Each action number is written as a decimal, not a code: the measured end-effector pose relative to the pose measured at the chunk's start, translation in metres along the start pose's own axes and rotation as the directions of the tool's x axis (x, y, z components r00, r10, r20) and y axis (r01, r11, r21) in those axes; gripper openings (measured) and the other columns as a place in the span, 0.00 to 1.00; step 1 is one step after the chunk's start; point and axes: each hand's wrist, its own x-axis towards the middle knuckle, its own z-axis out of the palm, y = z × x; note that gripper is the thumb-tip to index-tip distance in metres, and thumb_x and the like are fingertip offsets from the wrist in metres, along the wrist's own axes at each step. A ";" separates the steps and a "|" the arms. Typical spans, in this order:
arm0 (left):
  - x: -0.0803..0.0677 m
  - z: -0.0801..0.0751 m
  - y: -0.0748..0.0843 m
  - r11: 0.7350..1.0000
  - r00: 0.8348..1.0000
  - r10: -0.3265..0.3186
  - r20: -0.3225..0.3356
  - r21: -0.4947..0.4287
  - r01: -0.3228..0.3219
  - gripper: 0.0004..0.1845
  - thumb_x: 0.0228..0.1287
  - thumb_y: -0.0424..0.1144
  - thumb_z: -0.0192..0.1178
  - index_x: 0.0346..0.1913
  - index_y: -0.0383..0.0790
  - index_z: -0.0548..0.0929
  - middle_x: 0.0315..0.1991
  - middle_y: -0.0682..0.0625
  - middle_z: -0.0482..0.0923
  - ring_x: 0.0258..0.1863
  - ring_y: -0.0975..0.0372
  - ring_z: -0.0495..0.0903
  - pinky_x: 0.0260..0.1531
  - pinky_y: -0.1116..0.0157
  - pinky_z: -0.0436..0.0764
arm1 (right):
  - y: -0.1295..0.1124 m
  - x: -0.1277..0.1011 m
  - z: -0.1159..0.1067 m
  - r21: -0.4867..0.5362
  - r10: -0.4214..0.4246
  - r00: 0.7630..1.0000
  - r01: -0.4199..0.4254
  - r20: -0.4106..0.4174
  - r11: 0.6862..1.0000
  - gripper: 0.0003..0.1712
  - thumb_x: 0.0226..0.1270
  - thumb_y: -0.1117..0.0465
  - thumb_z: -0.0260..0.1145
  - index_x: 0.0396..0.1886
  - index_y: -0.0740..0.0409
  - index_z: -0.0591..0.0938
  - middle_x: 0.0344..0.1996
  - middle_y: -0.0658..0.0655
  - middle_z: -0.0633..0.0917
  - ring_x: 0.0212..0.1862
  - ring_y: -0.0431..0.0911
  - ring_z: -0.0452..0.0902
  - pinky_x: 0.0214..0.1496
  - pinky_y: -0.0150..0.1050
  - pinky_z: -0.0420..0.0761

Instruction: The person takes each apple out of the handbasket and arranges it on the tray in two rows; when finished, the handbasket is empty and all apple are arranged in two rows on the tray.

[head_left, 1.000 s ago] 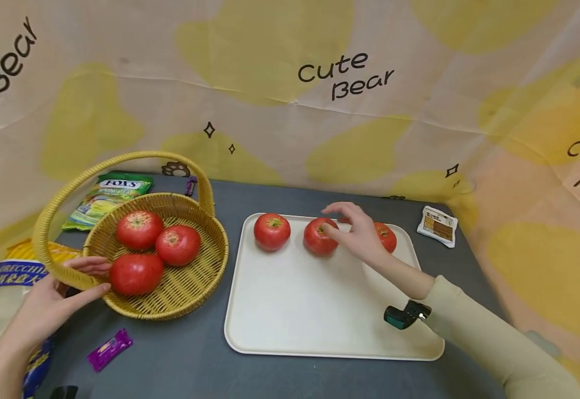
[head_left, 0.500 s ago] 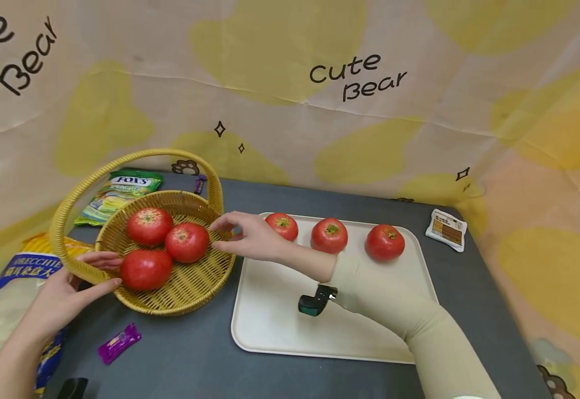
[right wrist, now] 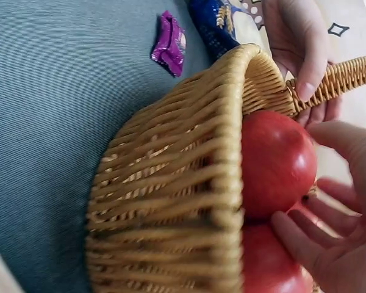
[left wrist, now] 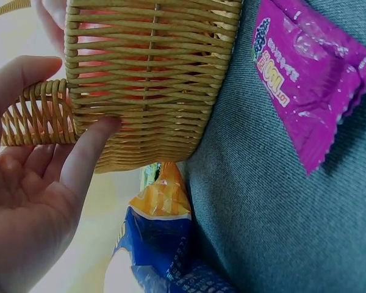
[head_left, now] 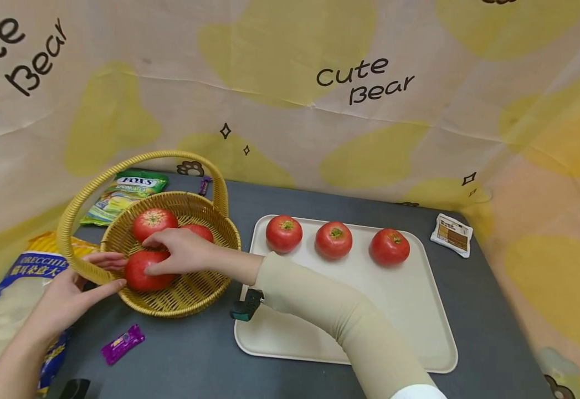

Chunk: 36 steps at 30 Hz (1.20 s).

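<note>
A yellow wicker basket (head_left: pixel 226 235) with an arched handle stands at the left, holding three red tomatoes. My left hand (head_left: pixel 67 299) holds it where the handle meets the rim; in the left wrist view the thumb or a finger lies along the outer weave. My right hand (head_left: pixel 185 252) reaches into the basket, thumb and fingers on either side of the nearest tomato (head_left: pixel 139 276). In the right wrist view its fingertips touch that tomato (right wrist: pixel 277 165). The hand partly covers the right-hand tomato (head_left: pixel 202 231); the back tomato (head_left: pixel 152 221) lies beside them.
A white tray (head_left: pixel 339 332) carries three tomatoes (head_left: pixel 333 241) along its far edge. A green candy bag (head_left: pixel 127 191) lies behind the basket, a pasta bag (head_left: pixel 15 310) to its left. A purple wrapped candy (head_left: pixel 122 344) lies in front; a small white packet (head_left: pixel 451 235) sits far right.
My right hand has moved left from the middle tray tomato into the basket, coming onto the nearest tomato there. My left hand stays on the basket. The head view has shifted slightly.
</note>
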 end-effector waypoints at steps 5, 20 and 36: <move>0.000 -0.001 0.000 1.000 1.000 0.005 -0.003 0.003 -0.005 0.24 0.65 0.34 0.64 0.62 0.38 0.72 0.48 0.66 0.79 0.49 0.79 0.72 0.42 0.82 0.61 | -0.009 0.013 0.000 -0.088 0.101 0.992 -0.094 0.078 0.992 0.36 0.62 0.40 0.66 0.67 0.48 0.73 0.60 0.41 0.77 0.58 0.31 0.69 0.60 0.25 0.64; -0.002 0.002 0.001 1.000 1.000 0.016 -0.012 -0.008 -0.016 0.24 0.65 0.34 0.64 0.63 0.38 0.73 0.49 0.63 0.80 0.50 0.78 0.71 0.43 0.82 0.62 | -0.008 0.011 0.017 -0.048 0.017 0.991 -0.011 0.131 0.999 0.37 0.54 0.44 0.74 0.62 0.46 0.70 0.52 0.41 0.75 0.53 0.31 0.68 0.54 0.23 0.66; -0.002 0.004 -0.001 0.997 0.998 0.057 -0.031 -0.043 -0.058 0.23 0.63 0.29 0.64 0.61 0.37 0.74 0.48 0.65 0.80 0.50 0.78 0.74 0.46 0.82 0.62 | 0.020 -0.078 -0.004 0.187 -0.081 0.990 0.102 -0.115 0.977 0.34 0.54 0.50 0.75 0.60 0.47 0.72 0.54 0.45 0.74 0.55 0.33 0.66 0.50 0.22 0.69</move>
